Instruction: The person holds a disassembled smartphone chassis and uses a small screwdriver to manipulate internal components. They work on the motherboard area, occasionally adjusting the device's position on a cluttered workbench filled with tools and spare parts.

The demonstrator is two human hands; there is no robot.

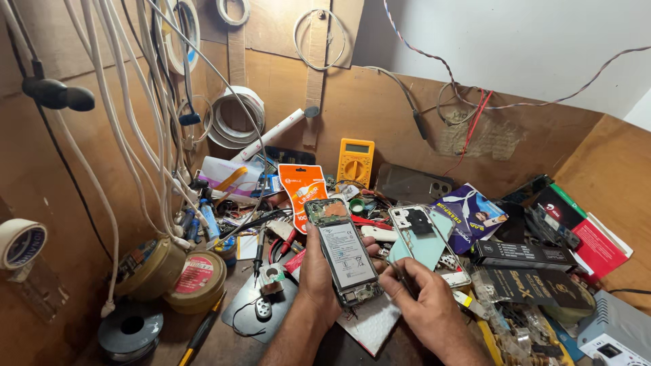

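Cramped plywood corner, brown boards on three sides and a strip of pale wall above at the right. Workbench [224, 342] almost buried: bare wood visible only at the lower left, everything else under clutter. Left hand [317, 271] wrapped around an opened phone [342, 252], back cover off, battery and circuit board exposed, held upright at a slight tilt above the bench centre, thumb on its left edge and fingers behind. Right hand [422, 301] pinched around a thin tool [399, 274] (tweezers or a fine driver, too small to tell), tip down near the phone's lower right edge. Just right of the phone, a pale teal back cover [426, 238] lying flat among loose parts. Behind it, a yellow multimeter [355, 161] leaning on the back board, an orange blister pack [302, 184] beside it, and a grey phone back [412, 183] propped further right. Along the left wall, a thick hang of white cables [129, 122], rolls of tape [234, 116] on nails, and a black-headed tool [57, 95] jutting out. At lower left, two tape rolls [196, 279], a solder spool [130, 329] and a screwdriver with a yellow handle [200, 335]. At the right, dark boxes [521, 254], a red box [597, 244], a purple accessory packet [475, 215] and a grey power unit [614, 332] in the corner. Red and twisted wires [475, 115] trailing across the back board.
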